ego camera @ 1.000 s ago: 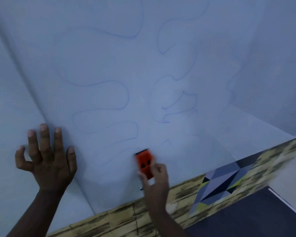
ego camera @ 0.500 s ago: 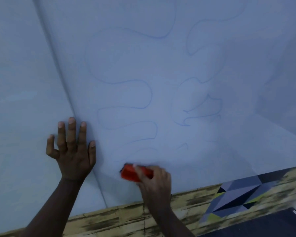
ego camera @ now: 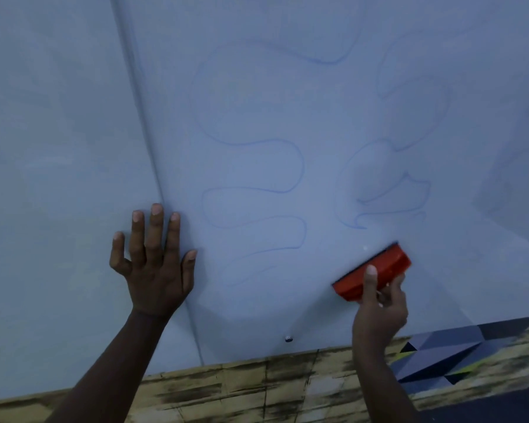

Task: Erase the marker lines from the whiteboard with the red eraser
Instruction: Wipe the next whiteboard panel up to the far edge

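The whiteboard [ego camera: 318,117] fills most of the view, covered with wavy blue marker lines [ego camera: 287,166]. Fainter lines run low on the board, left of the eraser. My right hand [ego camera: 379,303] is shut on the red eraser [ego camera: 388,264], which is tilted and pressed flat against the board's lower right area, below a blue loop [ego camera: 388,206]. My left hand [ego camera: 153,261] lies flat with fingers spread on the board's left edge [ego camera: 153,178].
A plain pale wall [ego camera: 49,148] lies left of the board. Below the board runs a yellowish wood-patterned strip [ego camera: 242,389] with a grey geometric panel [ego camera: 458,355] at the right. A small metal screw [ego camera: 288,339] sits near the board's bottom edge.
My right hand swept the eraser left along the board's lower part, then far to the right and slightly up. The view shifted, so my left hand now appears nearer the centre.
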Motion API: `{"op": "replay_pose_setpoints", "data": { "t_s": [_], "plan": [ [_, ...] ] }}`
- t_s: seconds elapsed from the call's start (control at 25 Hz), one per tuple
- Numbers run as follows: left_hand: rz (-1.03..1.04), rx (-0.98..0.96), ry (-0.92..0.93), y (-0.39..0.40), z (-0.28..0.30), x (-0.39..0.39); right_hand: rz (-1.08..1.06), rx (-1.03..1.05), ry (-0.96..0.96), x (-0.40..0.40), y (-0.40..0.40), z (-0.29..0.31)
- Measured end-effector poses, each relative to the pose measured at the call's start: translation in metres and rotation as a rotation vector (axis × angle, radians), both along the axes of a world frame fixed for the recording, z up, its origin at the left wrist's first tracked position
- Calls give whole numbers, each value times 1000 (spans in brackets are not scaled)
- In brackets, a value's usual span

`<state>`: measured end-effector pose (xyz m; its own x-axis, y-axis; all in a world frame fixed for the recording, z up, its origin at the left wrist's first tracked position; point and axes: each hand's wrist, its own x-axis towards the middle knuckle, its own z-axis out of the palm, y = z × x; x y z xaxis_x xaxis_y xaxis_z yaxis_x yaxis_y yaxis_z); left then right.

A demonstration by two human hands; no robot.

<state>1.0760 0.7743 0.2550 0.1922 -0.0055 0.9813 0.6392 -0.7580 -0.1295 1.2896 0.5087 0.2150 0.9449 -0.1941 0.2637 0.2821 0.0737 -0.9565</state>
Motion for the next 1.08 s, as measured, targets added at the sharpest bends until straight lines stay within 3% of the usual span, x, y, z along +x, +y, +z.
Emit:
{"op": "replay_pose_setpoints", "data": {
  "t_s": [0.12, 0.2, 0.36, 0.52, 0.64, 0.84, 1.08],
  "plan": [
    [-3, -5, 0, 0, -2, 0, 58, -89, -276, -31, 33, 32],
    [-5, -2, 3, -1, -2, -1, 178, -275, -496, -64, 57, 26],
    [-12, -6, 11, -1, -1, 0, 320, -843, -921, -108, 79, -49],
    [-40, -10, 15, -1, -2, -2, 334, -1044, -1023, -111, 76, -113],
    [-37, -6, 28, 0, -1, -1, 321, -1001, -1035, -109, 78, -93],
    [-67, -19, 33, -1, -1, -3, 330, -717, -932, -114, 88, 3],
    [-29, -8, 44, -1, -2, -4, 167, -293, -612, -62, 55, 87]
  ]
}}
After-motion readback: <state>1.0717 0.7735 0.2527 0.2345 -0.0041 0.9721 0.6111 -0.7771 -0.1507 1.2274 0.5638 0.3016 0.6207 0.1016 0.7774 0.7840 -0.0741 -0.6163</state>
